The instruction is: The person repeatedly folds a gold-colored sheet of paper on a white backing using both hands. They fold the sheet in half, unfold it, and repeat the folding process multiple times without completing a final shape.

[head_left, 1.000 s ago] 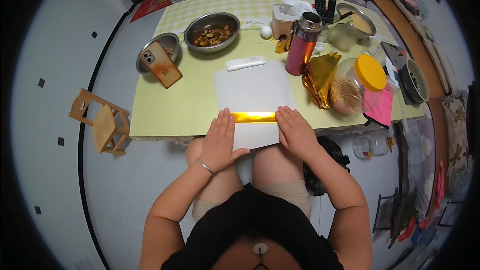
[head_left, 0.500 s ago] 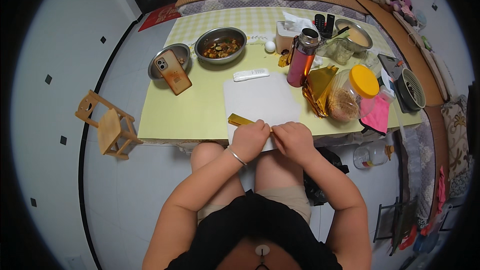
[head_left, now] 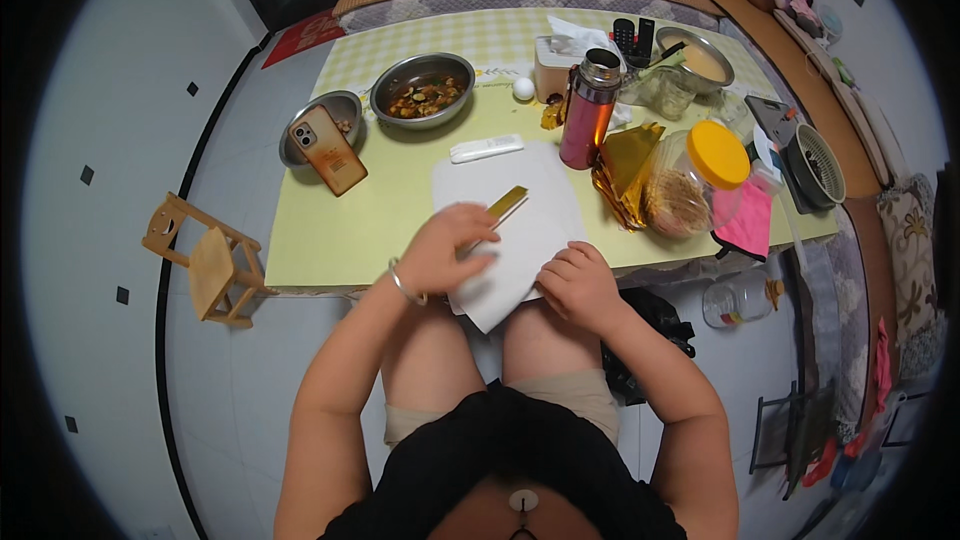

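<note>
A narrow folded strip of gold foil paper (head_left: 508, 203) lies slantwise over a white sheet (head_left: 530, 230) at the near edge of the table. My left hand (head_left: 452, 248), smeared by motion, is over the sheet's left side. Its thumb stands apart from the fingers, and the strip's lower end is at its fingertips. At the sheet's right edge, my right hand (head_left: 580, 285) is closed, fingers curled together. Whatever lies under those fingers is hidden. One corner of the sheet hangs over the table edge above my lap.
Right of the sheet stand a pink-orange thermos (head_left: 590, 110), gold foil sheets (head_left: 628, 165) and a yellow-lidded jar (head_left: 690, 180). Steel bowls (head_left: 422, 90) and a phone (head_left: 328, 150) are left. A white packet (head_left: 487, 148) lies beyond the sheet. A small wooden chair (head_left: 212, 260) stands on the floor.
The strip has swung round and moved away from me, now slanting up to the right. My left hand has shifted left and opened; the right has parted from it. The sheet's corner now hangs lower.
</note>
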Motion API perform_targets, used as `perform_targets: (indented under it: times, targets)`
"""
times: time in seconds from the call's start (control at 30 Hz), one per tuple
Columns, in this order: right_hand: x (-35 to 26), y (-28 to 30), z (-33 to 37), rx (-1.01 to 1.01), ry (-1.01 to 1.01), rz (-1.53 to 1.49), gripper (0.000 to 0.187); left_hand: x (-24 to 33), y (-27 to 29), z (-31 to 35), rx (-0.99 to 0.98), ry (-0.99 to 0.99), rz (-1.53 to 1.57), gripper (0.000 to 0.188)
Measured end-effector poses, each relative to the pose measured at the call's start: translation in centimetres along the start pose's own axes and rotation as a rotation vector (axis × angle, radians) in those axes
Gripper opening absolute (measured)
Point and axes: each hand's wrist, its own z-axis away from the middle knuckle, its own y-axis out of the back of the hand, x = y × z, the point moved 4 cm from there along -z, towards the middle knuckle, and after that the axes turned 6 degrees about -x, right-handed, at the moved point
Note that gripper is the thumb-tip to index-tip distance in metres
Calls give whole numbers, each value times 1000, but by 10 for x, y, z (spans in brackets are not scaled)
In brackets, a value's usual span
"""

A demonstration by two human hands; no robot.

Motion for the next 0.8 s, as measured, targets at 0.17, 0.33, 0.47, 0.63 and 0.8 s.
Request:
perform_targets:
  times: [0.17, 0.33, 0.47, 0.63, 0.8]
  targets:
    - [-19, 8, -24, 7, -157, -144, 8, 48, -37, 30, -10, 40, -358, 31]
    - [8, 13, -30, -253, -213, -386, 10, 27, -23, 43, -17, 67, -251, 12]
    - [26, 9, -31, -260, -148, -422, 10, 8, -10, 43, -23, 104, -196, 9]
    - [44, -4, -40, -227, -141, -518, 15, -7, -10, 41, 21, 282, 49, 12]
    - [68, -20, -54, -225, -574, -681, 23, -21, -11, 47, 283, 366, -49, 12]
